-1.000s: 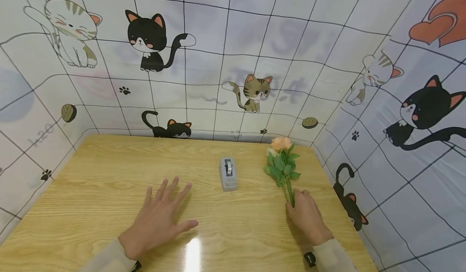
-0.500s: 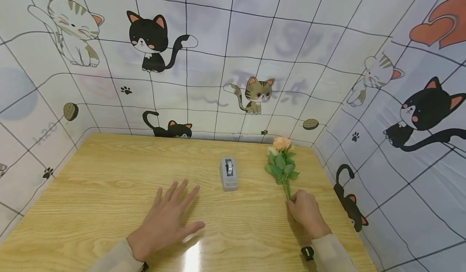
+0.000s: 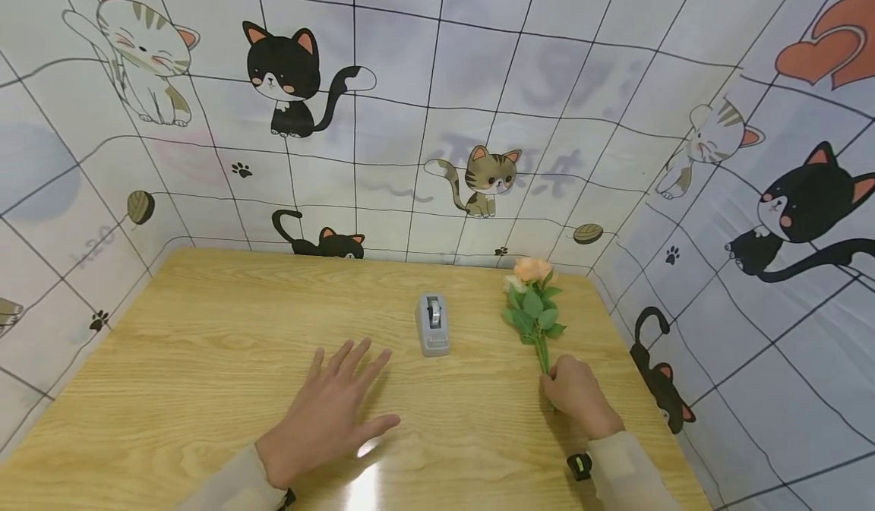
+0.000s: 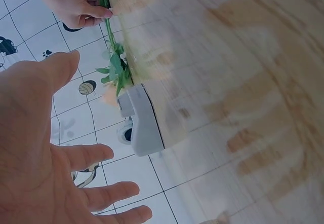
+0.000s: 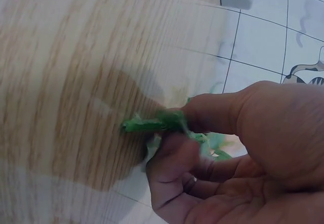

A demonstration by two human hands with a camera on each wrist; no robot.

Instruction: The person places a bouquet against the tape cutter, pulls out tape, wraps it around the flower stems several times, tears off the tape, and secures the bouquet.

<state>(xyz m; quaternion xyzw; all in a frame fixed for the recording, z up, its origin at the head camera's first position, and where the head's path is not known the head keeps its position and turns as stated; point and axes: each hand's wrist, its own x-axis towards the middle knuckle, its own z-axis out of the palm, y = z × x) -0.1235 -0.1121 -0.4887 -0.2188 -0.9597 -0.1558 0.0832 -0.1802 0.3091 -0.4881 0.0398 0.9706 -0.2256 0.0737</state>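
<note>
A small bunch of artificial-looking roses [image 3: 533,310], peach and cream blooms with green leaves, lies at the right of the wooden table with its blooms toward the back wall. My right hand [image 3: 579,397] pinches its green stems near their lower ends; in the right wrist view the cut stem ends [image 5: 144,125] stick out past thumb and fingers. My left hand [image 3: 328,412] hovers palm down over the table, fingers spread and straight, holding nothing. Between the hands, farther back, stands a grey tape dispenser [image 3: 433,325], seen from its side in the left wrist view.
The wooden table [image 3: 225,321] meets a wall covering [image 3: 383,131] printed with cats and grid lines at the back. A similar side covering [image 3: 738,329] runs close along the table's right edge, near the right hand.
My left hand has drifted right and slightly away from the left edge, still spread. My right hand keeps its hold on the stems, its grip slightly shifted; the roses stay nearly in place.
</note>
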